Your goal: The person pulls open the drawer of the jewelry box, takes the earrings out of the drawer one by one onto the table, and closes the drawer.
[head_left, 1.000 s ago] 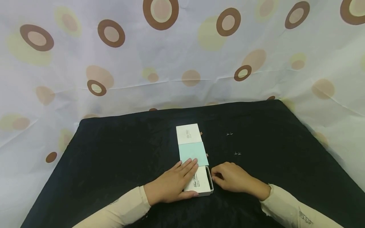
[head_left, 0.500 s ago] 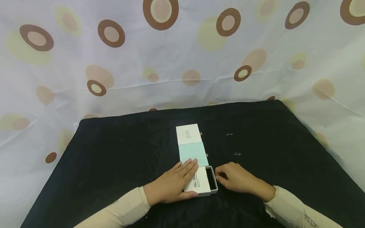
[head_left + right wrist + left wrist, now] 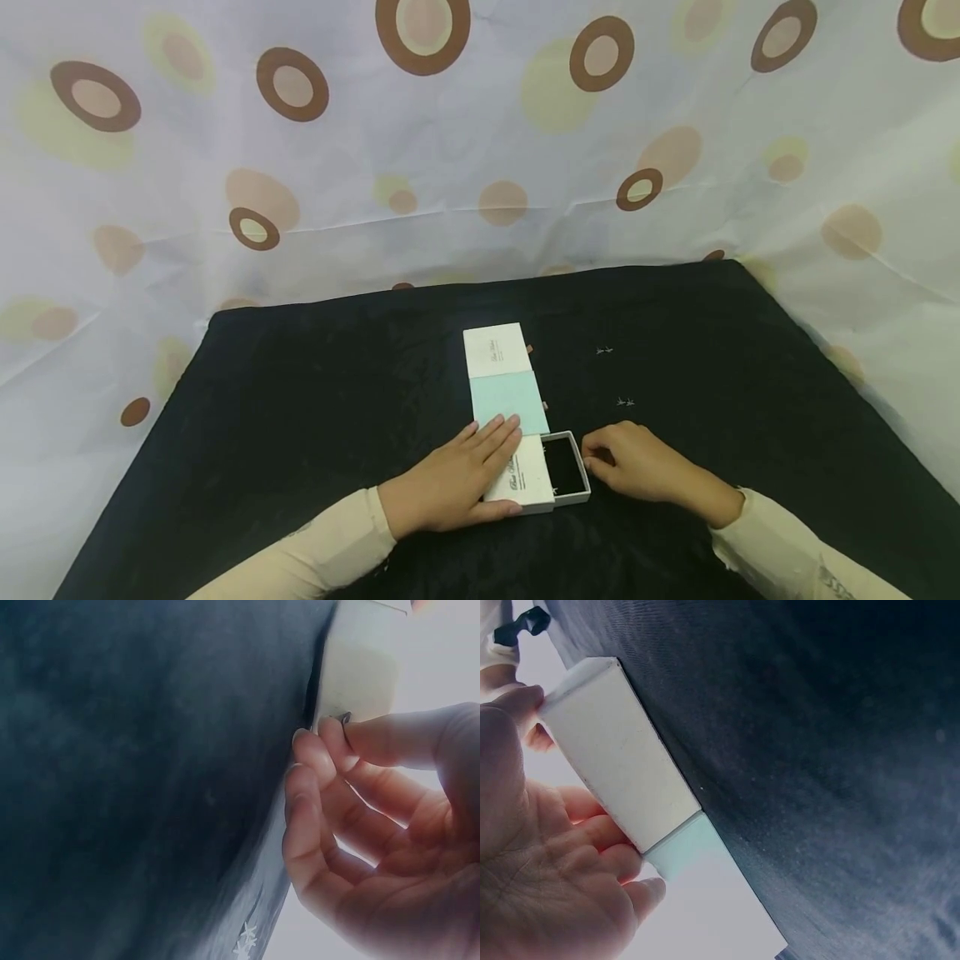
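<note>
My left hand (image 3: 453, 483) lies flat over the nearest white box (image 3: 531, 475), fingers straight and thumb along its near edge. In the left wrist view, the palm is above the white box's side (image 3: 622, 750). A drawer (image 3: 566, 467) with a black lining and a white rim sticks out of the box's right side, small silvery pieces showing inside it. My right hand (image 3: 637, 467) is just right of the drawer. Thumb and index finger pinch a small dark ribbon pull tab (image 3: 346, 720) on the drawer front (image 3: 360, 675), the other fingers loosely curled.
A pale teal box (image 3: 510, 400) and another white box (image 3: 497, 350) continue the row behind, each with a small tab on its right side. Two small silvery star-like pieces (image 3: 626, 402) (image 3: 604, 351) lie to the right on the black cloth (image 3: 337, 392). A patterned curtain (image 3: 450, 150) hangs behind.
The right hand has moved to the right, pulling the drawer out with it, and more of the black lining shows. The left hand has stayed on the box.
</note>
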The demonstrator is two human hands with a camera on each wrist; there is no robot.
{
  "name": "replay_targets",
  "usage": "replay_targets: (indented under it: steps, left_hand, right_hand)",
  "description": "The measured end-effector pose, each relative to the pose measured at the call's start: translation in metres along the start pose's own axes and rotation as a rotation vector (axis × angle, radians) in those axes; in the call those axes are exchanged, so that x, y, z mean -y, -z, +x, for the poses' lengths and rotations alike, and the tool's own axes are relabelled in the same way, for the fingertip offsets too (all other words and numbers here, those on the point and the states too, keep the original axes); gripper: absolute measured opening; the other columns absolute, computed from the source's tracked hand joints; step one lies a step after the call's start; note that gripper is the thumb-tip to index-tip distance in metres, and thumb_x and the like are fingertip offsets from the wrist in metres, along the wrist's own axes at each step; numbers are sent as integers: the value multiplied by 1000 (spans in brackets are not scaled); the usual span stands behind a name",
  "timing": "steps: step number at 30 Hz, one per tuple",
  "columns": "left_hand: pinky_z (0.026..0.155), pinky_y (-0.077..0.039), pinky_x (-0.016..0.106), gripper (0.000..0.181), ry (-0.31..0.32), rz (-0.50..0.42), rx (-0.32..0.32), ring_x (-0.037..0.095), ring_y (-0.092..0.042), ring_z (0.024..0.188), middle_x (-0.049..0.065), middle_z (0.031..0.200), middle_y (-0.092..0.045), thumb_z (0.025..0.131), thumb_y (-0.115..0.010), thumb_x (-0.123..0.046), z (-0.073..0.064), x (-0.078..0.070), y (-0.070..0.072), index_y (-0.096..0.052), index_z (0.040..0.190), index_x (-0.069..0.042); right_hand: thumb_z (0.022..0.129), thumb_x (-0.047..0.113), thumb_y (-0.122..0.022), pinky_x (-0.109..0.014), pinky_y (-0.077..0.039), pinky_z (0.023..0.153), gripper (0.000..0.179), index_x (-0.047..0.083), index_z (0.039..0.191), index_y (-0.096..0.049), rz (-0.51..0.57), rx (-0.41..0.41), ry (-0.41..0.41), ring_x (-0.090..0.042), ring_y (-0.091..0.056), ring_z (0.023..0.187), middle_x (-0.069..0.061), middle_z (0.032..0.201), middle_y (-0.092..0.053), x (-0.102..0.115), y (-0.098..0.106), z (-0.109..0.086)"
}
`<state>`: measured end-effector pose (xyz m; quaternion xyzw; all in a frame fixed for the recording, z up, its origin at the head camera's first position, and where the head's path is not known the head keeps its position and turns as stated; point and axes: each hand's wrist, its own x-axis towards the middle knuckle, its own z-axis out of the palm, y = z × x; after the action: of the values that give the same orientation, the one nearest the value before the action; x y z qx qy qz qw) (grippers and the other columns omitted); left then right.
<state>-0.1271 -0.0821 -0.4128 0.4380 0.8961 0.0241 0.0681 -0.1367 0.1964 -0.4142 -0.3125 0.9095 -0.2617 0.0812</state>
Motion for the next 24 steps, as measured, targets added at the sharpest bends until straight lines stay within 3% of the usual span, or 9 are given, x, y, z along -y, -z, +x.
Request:
replay_targets:
  steps: [24]
  left_hand:
    - [117, -22, 42, 83, 12, 2, 5, 20, -14, 147, 7, 160, -15, 95, -38, -62, 0, 0, 1, -19, 153, -6]
  right_hand:
    - [89, 7, -61, -18, -30, 44, 25, 20, 68, -60, -15, 12, -56, 2, -35, 46, 15, 56, -43, -9, 8, -9]
